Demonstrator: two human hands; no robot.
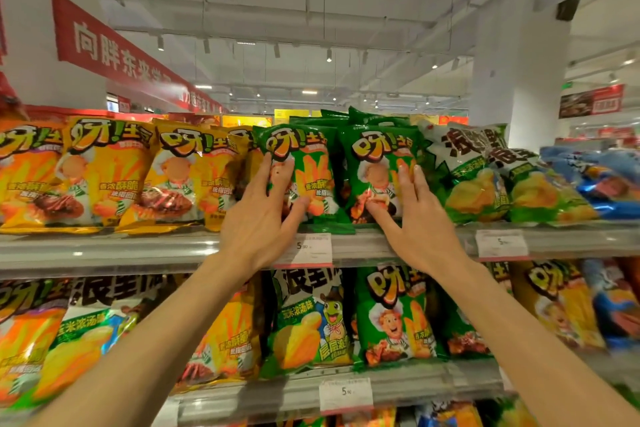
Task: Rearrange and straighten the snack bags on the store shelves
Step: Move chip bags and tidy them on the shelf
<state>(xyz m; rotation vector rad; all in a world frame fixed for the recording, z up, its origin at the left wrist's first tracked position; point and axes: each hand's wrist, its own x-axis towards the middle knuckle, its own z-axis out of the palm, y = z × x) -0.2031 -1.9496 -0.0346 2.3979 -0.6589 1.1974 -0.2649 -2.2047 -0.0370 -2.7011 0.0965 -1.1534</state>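
Two green snack bags stand side by side on the top shelf [104, 250]. My left hand [259, 218] lies flat against the left green bag [311, 163], fingers on its left part and thumb across its lower front. My right hand [419, 222] rests with its fingers spread on the front of the right green bag [377, 149], thumb pointing left near its bottom. Neither hand closes around a bag. More green bags stand behind these two.
Yellow bags [107, 170] fill the top shelf to the left; white-green bags [464, 177] and blue bags [595, 180] lean to the right. The lower shelf [415, 388] holds mixed bags. Price tags [308, 250] hang on the shelf rail. A white pillar [519, 80] rises behind on the right.
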